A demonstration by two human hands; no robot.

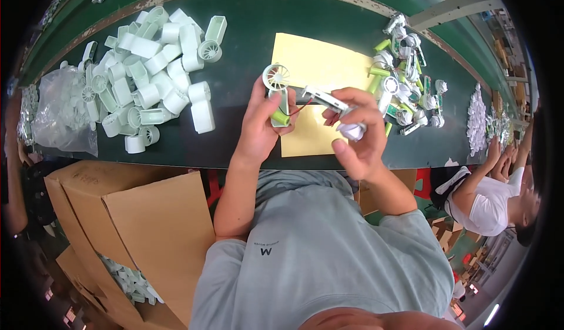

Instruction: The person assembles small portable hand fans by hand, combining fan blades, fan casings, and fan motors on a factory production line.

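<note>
While your left hand wraps its fingers around a pale green fan housing, that piece stands nearly upright above the surface, its long axis running from the round spoked grille at the top down to a lime green cylinder at the bottom, close to your thumb. Your right hand closes its fingers on a narrow white board that lies almost level, pointing with its free end toward the housing on your left; a thin red wire runs between the two parts. You also keep a small whitish piece tucked against that palm. Both parts hang just over a yellow sheet lying flat on the dark green surface, a rectangle with no marks that can be made out. To your left sits a heap of empty pale green housings, with a clear plastic bag beside it at the surface's edge. To your right lies a cluster of assembled fans in white and lime. Below the surface on your left stands an open brown cardboard box holding more pale parts, its flaps plain.
</note>
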